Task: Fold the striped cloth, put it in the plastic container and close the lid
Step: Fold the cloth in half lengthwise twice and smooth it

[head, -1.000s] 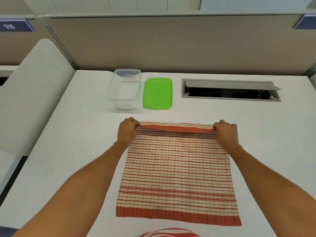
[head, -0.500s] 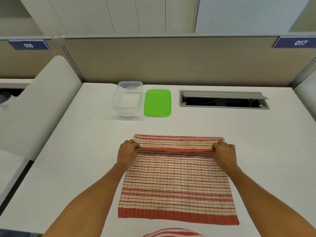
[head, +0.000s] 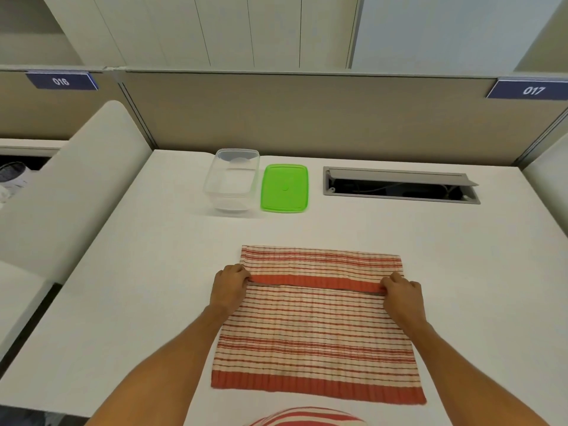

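Now that I've drawn the cloth's [head: 316,327] far hem toward me, both hands [head: 230,285] [head: 403,295] pinching its corners, the first fold is underway.

The cloth [head: 316,333] is cream with thin red-orange stripes running across it and a solid red-orange band along its near edge; a like band shows on the folded-over strip. The container [head: 231,179] near the table's far edge is clear and colourless, and the lid [head: 284,188] just beside it is bright green, plain. The table [head: 153,272] is white. The hatch [head: 399,185] set in it has a grey frame and a dark inside. The partition [head: 307,118] along the far edge is beige, and two dark blue signs [head: 61,81] carry white numerals.
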